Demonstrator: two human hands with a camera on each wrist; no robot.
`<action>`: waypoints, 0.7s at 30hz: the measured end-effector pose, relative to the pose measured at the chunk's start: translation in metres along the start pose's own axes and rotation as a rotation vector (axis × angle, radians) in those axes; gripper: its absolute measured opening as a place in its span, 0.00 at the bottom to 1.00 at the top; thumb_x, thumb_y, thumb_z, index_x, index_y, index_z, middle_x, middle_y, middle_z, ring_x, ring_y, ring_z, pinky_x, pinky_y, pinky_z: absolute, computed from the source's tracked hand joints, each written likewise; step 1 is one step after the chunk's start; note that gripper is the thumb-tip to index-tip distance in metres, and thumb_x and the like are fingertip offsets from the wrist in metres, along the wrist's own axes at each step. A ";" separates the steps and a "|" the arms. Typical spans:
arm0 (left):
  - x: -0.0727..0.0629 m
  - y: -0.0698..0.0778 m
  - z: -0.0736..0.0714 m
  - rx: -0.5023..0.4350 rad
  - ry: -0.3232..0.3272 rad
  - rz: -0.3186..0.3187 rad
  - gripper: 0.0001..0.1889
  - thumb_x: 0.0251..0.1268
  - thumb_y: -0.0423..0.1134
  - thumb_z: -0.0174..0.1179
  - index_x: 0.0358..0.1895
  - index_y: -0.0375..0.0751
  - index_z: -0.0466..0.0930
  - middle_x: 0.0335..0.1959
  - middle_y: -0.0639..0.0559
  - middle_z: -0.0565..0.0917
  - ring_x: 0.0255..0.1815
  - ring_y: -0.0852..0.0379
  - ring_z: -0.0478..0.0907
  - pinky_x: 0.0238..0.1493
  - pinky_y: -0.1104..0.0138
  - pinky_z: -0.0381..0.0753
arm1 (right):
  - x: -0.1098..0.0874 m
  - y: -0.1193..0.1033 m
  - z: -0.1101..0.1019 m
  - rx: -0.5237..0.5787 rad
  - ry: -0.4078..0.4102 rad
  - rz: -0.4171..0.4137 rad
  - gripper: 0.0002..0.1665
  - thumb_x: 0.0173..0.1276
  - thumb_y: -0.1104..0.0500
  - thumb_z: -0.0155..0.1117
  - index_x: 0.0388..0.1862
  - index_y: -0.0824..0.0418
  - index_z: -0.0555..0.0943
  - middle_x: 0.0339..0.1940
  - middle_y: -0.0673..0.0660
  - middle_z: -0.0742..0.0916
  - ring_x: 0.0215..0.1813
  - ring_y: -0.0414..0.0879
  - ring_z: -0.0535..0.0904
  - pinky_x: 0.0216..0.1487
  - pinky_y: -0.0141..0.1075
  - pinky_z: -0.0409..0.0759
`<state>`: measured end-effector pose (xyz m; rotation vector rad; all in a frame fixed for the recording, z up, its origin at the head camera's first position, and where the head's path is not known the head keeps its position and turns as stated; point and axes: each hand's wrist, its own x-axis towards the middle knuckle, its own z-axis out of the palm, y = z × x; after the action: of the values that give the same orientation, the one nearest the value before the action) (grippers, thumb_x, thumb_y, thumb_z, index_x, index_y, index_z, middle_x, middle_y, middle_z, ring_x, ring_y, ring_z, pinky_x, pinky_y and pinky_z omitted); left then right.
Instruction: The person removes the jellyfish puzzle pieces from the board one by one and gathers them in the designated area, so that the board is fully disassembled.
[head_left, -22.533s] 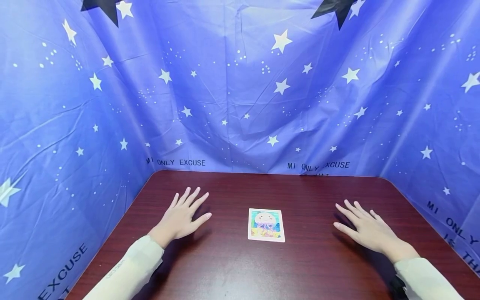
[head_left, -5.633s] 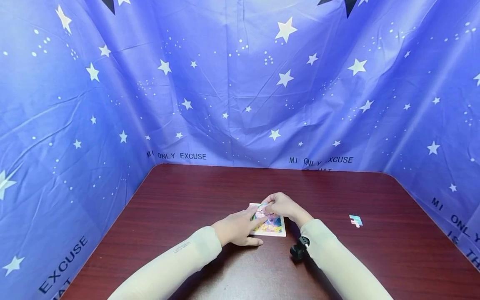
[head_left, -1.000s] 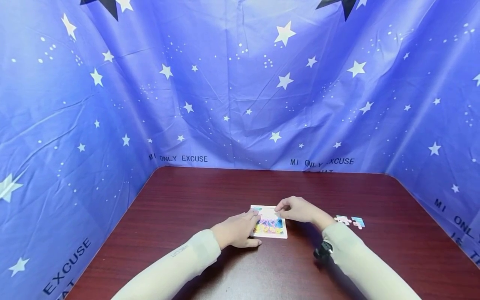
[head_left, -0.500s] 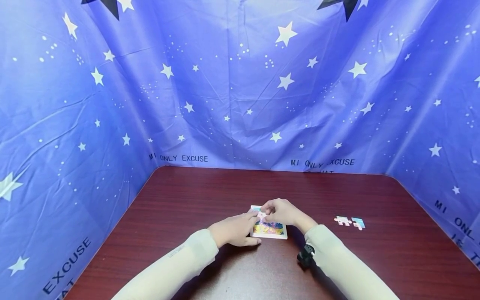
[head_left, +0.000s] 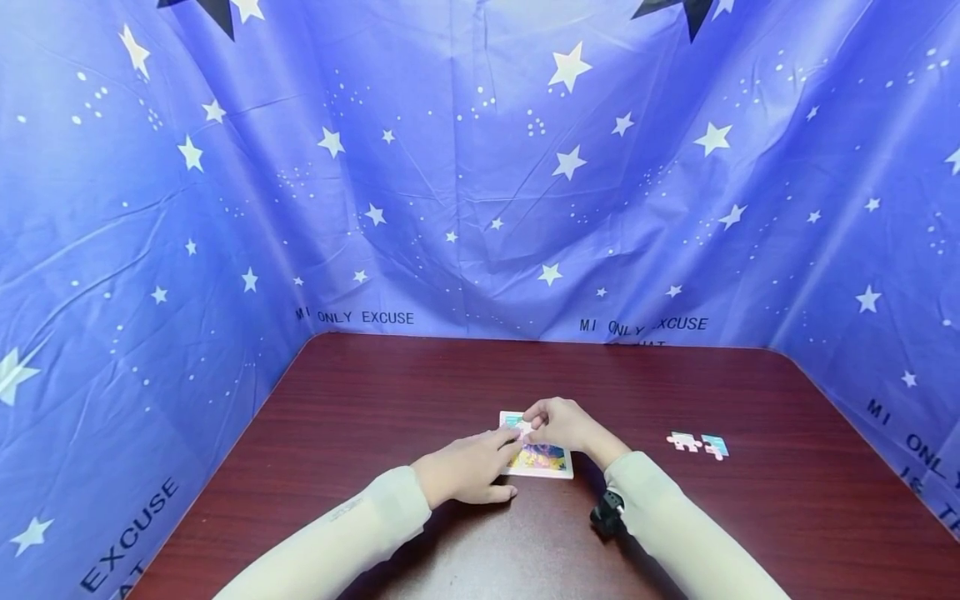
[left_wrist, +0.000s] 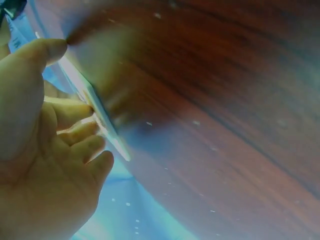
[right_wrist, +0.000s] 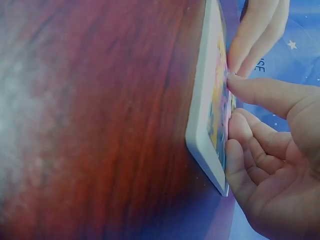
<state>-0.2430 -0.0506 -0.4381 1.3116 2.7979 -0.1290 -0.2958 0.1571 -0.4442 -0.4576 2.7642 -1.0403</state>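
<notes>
In the head view a small jigsaw puzzle [head_left: 543, 461] in a white frame lies mid-table, with a pink and purple picture over yellow. My left hand [head_left: 465, 467] rests on its left side, fingers extended and thumb out on the near side. The right hand [head_left: 564, 423] bends over its upper part, thumb and fingertips together at a pinkish puzzle piece [head_left: 523, 427]. From the right wrist, its thumb and curled fingers meet the puzzle face, the frame's thick white edge [right_wrist: 200, 115] in front. Fingers of the left hand [left_wrist: 60, 130] overlap the puzzle's edge in the left wrist view.
Two loose puzzle pieces, one mostly white [head_left: 684, 442] and one blue and pink [head_left: 714, 447], lie side by side to the right on the dark red table [head_left: 390, 383]. A blue star-print curtain [head_left: 450, 167] surrounds its back and sides. A black device [head_left: 606, 512] sits at the right wrist.
Over the last second my right hand has moved left from the puzzle's right edge to its upper middle. The left hand has shifted slightly. Earlier, only one loose piece lay at the right.
</notes>
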 end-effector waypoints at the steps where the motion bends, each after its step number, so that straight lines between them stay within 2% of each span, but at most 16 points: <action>1: 0.000 0.001 -0.001 -0.004 -0.001 0.015 0.37 0.71 0.57 0.57 0.75 0.38 0.64 0.76 0.44 0.63 0.75 0.51 0.62 0.71 0.64 0.64 | 0.000 0.000 0.000 0.002 -0.003 0.000 0.17 0.55 0.61 0.79 0.43 0.63 0.86 0.28 0.48 0.82 0.31 0.40 0.76 0.32 0.32 0.76; 4: -0.001 0.005 -0.003 -0.002 -0.018 0.041 0.36 0.70 0.57 0.58 0.74 0.39 0.65 0.76 0.45 0.62 0.75 0.53 0.62 0.70 0.64 0.65 | 0.000 0.000 0.000 0.013 -0.009 0.000 0.17 0.54 0.61 0.79 0.43 0.63 0.86 0.28 0.48 0.82 0.32 0.40 0.76 0.32 0.33 0.76; 12: -0.007 0.007 -0.006 0.010 -0.069 0.039 0.38 0.71 0.59 0.57 0.76 0.40 0.64 0.77 0.48 0.61 0.75 0.57 0.61 0.71 0.67 0.63 | 0.000 -0.002 -0.001 0.018 -0.022 0.018 0.17 0.55 0.62 0.78 0.44 0.63 0.86 0.30 0.49 0.83 0.33 0.41 0.76 0.34 0.32 0.77; 21: -0.013 0.008 -0.011 0.005 -0.078 0.049 0.37 0.70 0.59 0.58 0.76 0.44 0.64 0.77 0.50 0.62 0.73 0.55 0.64 0.69 0.66 0.66 | 0.004 -0.001 -0.002 0.098 -0.029 0.035 0.13 0.63 0.62 0.64 0.44 0.67 0.86 0.30 0.51 0.86 0.32 0.41 0.80 0.34 0.34 0.79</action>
<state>-0.2288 -0.0543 -0.4270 1.3452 2.7008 -0.1815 -0.2997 0.1562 -0.4420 -0.4060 2.6721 -1.1450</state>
